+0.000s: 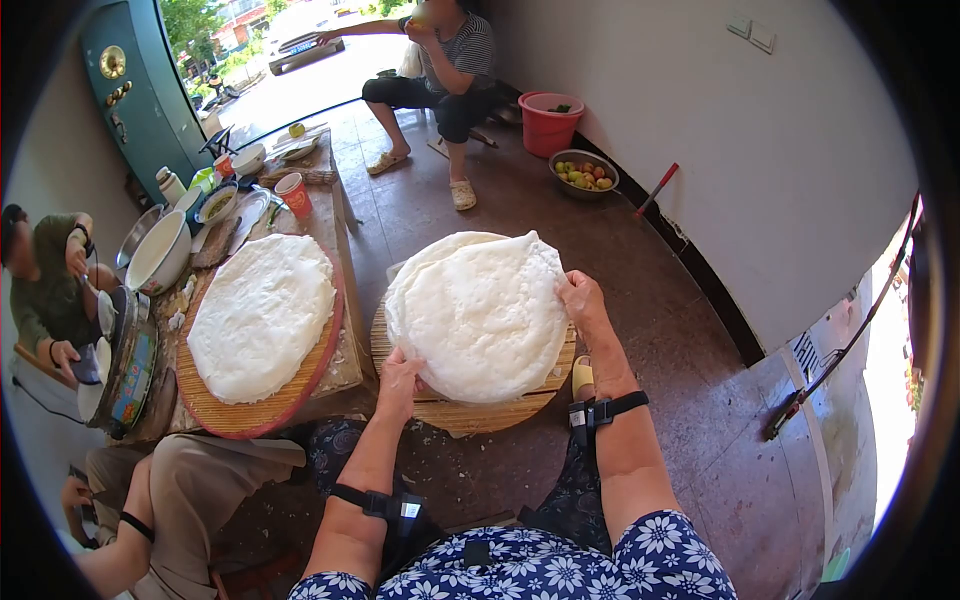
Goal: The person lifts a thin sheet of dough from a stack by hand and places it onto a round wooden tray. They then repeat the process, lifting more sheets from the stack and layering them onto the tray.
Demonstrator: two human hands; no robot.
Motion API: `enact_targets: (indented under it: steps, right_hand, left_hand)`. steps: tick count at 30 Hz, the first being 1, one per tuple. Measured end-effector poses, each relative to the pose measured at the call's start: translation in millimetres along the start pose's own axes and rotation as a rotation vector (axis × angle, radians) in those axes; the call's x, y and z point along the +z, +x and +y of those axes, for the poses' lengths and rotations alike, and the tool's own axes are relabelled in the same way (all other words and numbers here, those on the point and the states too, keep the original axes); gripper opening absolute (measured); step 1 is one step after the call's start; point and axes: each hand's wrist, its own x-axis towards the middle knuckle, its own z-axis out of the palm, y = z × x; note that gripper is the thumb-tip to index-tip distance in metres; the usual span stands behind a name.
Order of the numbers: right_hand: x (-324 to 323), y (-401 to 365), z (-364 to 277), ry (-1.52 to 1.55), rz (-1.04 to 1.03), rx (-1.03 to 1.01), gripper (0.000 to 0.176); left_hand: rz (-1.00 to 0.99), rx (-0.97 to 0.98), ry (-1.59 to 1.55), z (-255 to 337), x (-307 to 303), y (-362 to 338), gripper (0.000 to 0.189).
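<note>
From here, the round stack of thin white flatbread sheets (pixel 478 315) looks matt, soft and faintly pebbled to me. It lies on a round tray of pale woven bamboo (pixel 470 415), dry and rough. The red bucket (pixel 549 135) reads as smooth plastic, the grey fruit bowl (pixel 590 193) as dull metal, and the reddish-brown floor (pixel 470 200) as polished and lightly glossy.

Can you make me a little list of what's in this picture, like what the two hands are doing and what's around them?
Left hand: grips the near edge of the white flatbread stack
Right hand: grips the stack's far right edge
Under the stack: round wooden board
To the left: second flatbread pile on a round woven tray, white bowl, red cup
Floor: red bucket, bowl of fruit
Other people: seated person by the doorway; another person far left
</note>
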Motion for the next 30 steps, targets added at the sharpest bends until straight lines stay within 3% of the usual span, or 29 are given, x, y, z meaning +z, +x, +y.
enact_targets:
  steps: [30]
  right_hand:
    - [-0.4,-4.2,-2.9,0.02,-0.023,-0.016,0.022]
  left_hand:
    - [0.008,0.014,-0.029,-1.3,-1.6,2.1,0.03]
